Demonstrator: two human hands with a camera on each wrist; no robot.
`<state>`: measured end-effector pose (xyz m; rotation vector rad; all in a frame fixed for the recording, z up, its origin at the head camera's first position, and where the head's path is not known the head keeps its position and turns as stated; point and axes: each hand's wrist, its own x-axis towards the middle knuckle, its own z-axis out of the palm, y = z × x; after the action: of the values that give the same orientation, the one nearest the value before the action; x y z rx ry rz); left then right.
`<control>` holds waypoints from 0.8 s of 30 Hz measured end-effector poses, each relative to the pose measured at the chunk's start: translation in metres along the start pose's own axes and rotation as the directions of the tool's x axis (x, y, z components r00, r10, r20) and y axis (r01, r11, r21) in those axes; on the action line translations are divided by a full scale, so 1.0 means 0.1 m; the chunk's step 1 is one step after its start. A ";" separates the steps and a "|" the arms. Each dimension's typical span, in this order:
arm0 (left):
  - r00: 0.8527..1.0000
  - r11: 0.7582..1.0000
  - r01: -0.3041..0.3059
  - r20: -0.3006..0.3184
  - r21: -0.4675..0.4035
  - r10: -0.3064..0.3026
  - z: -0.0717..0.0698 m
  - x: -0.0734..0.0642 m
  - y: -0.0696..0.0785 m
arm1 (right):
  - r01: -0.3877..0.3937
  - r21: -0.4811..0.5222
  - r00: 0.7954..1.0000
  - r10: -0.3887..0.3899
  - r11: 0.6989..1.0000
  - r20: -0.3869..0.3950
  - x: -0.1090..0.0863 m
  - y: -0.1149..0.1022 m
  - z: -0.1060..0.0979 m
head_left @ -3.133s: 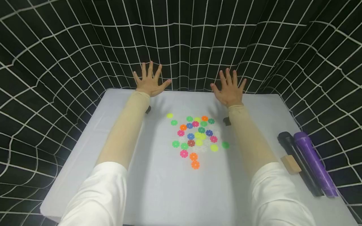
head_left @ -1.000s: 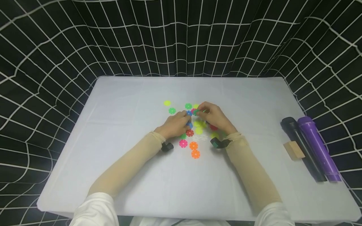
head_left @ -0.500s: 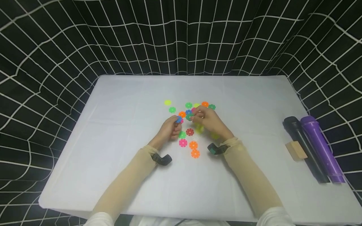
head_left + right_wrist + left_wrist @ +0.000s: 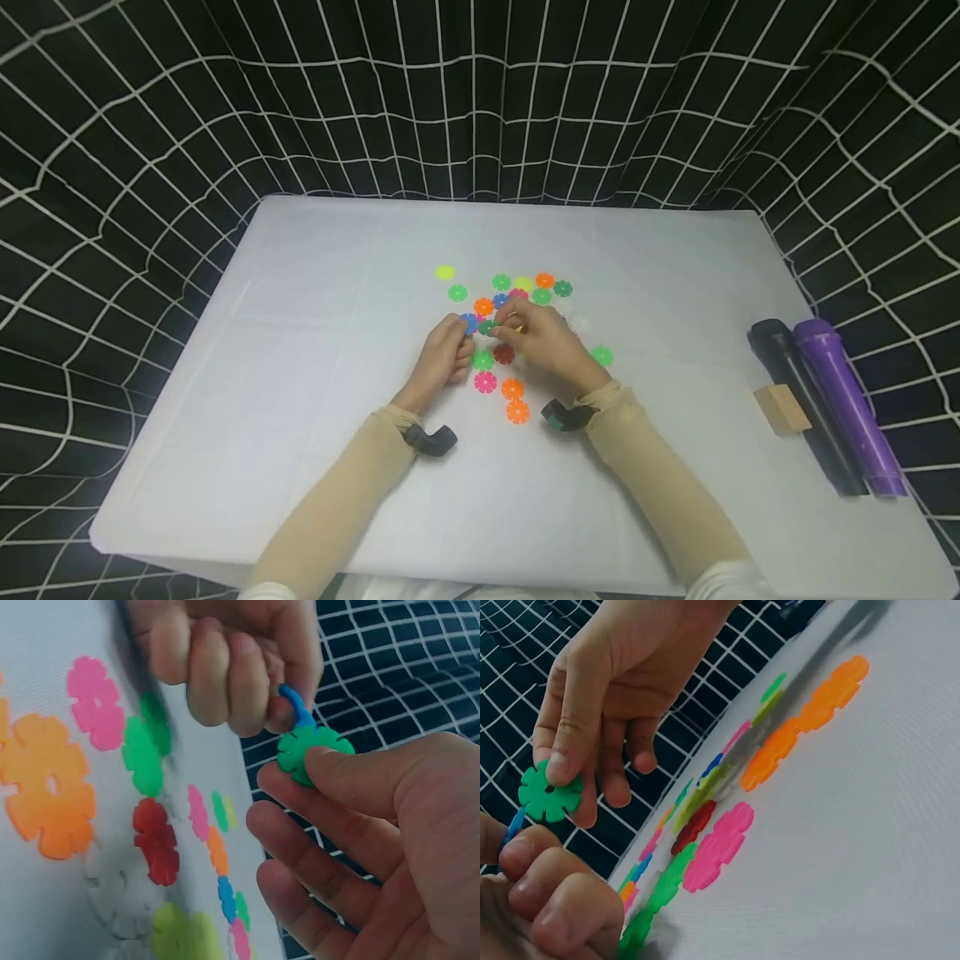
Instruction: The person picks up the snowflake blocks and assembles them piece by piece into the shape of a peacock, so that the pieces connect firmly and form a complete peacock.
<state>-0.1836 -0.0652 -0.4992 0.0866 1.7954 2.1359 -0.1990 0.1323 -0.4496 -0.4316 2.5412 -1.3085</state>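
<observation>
Over the middle of the table, my left hand (image 4: 444,350) pinches a blue interlocking disc (image 4: 469,322) between thumb and index finger, its other fingers curled in. My right hand (image 4: 546,340) pinches a green interlocking disc (image 4: 549,793) between thumb and index finger, the remaining fingers loosely bent. In the right wrist view the blue disc (image 4: 298,705) stands edge-on, its lower rim right at a notch in the edge of the green disc (image 4: 292,756). The two discs are at about a right angle to each other. Most of the blue disc is hidden by the left fingers in the left wrist view.
Loose notched discs lie flat around the hands, among them a pink disc (image 4: 485,382), a dark red disc (image 4: 504,354) and an orange disc (image 4: 517,412). At the right lie a black tube (image 4: 806,404), a purple tube (image 4: 847,408) and a wooden block (image 4: 782,409). Netted dark curtains surround the table.
Both hands came down from spread-out at the far edge and picked up a blue and a green disc. Since half a second ago, the right hand moved left, bringing green to blue.
</observation>
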 end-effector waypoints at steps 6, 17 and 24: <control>0.998 0.989 -0.033 -0.040 0.142 0.039 0.01 -0.02 -0.04 | 0.051 -0.097 0.998 -0.055 0.994 -0.043 -0.01 0.00 0.07; 0.999 0.972 -0.029 -0.005 0.232 0.032 0.08 -0.02 -0.09 | 0.052 -0.179 0.996 -0.064 0.982 -0.062 -0.08 -0.06 0.14; 0.999 0.993 -0.036 -0.023 0.113 0.039 0.08 -0.03 -0.07 | 0.072 -0.159 0.997 -0.069 0.985 0.020 -0.01 -0.02 0.07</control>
<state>-0.1774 -0.0577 -0.5043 0.1224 1.9428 2.0693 -0.1952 0.1263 -0.4516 -0.5656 2.6512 -1.1236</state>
